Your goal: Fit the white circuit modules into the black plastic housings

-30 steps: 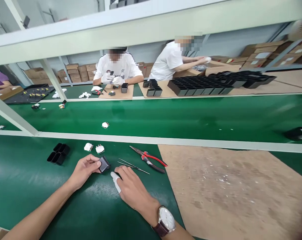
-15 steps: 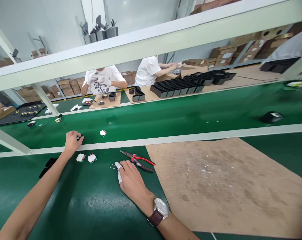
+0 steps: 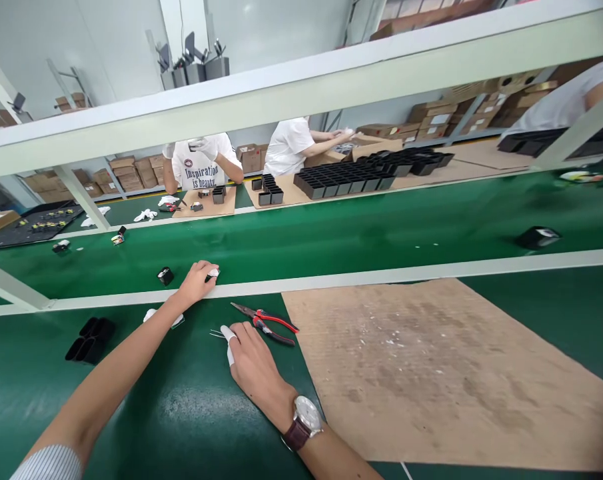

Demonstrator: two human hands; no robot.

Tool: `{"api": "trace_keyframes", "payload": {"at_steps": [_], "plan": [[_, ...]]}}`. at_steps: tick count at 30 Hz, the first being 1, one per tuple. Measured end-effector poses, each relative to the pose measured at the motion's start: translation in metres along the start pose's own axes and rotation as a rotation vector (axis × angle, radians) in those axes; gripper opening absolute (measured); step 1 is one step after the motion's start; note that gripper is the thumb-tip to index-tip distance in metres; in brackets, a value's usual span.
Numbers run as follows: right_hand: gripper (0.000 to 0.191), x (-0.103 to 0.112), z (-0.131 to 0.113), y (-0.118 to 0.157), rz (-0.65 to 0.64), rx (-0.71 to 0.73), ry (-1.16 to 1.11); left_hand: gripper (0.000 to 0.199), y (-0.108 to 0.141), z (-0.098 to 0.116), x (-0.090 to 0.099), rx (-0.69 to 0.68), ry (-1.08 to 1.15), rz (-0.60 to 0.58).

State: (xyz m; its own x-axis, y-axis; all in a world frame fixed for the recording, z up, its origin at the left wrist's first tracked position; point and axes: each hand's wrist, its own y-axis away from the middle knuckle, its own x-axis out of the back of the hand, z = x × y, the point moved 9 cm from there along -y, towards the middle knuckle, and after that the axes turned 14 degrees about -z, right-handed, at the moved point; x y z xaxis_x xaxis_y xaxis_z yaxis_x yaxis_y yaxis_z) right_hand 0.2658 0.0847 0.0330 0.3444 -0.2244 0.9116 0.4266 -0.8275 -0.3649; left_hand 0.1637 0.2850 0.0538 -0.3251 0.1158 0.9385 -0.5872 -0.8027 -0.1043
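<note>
My left hand reaches over the white rail, its fingers closed on a small white-topped part at the green belt. A small black box-like part sits on the belt to its left. My right hand, with white covers on some fingers, rests on the green table and grips thin metal tweezers pointing left. Red-handled pliers lie just beyond it. Below my left forearm, two white-topped parts are partly hidden. Several joined black cups stand left of that forearm.
Stained cardboard with white scraps covers the right side. A pale rail separates table and belt. A black part sits on the belt at right. Across it, people work near rows of black cups. A shelf beam crosses above.
My left hand has moved right along the belt, leaving the black part there and closing on the white-topped part. My right hand stays with the tweezers. The view has shifted slightly.
</note>
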Motion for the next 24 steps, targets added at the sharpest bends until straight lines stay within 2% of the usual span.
{"api": "trace_keyframes", "payload": {"at_steps": [3,7,10,12,14,17,21,24], "plan": [[0.04,0.012,0.003,0.001,0.065,0.007,-0.047,0.043,0.034,0.028,0.011,-0.049,0.006,-0.019],[0.031,0.026,-0.001,0.004,0.133,0.039,-0.128,0.054,0.113,0.059,0.012,-0.086,0.029,-0.097],[0.028,0.024,-0.013,0.005,0.094,0.097,-0.164,0.061,0.168,0.066,0.005,-0.043,0.035,-0.157],[0.025,0.022,-0.024,0.006,0.079,0.145,-0.183,0.059,0.191,0.068,0.007,-0.021,0.04,-0.12],[0.025,0.02,-0.033,0.007,0.079,0.194,-0.209,0.049,0.204,0.068,0.015,-0.03,0.067,-0.036],[0.024,0.02,-0.043,0.009,0.1,0.245,-0.254,0.03,0.209,0.072,0.025,-0.118,0.107,0.061],[0.027,0.022,-0.048,0.009,0.098,0.261,-0.298,0.022,0.212,0.078,0.03,-0.265,0.102,0.145],[0.032,0.022,-0.046,0.009,0.085,0.251,-0.291,0.018,0.214,0.074,0.031,-0.278,0.093,0.206]]}}
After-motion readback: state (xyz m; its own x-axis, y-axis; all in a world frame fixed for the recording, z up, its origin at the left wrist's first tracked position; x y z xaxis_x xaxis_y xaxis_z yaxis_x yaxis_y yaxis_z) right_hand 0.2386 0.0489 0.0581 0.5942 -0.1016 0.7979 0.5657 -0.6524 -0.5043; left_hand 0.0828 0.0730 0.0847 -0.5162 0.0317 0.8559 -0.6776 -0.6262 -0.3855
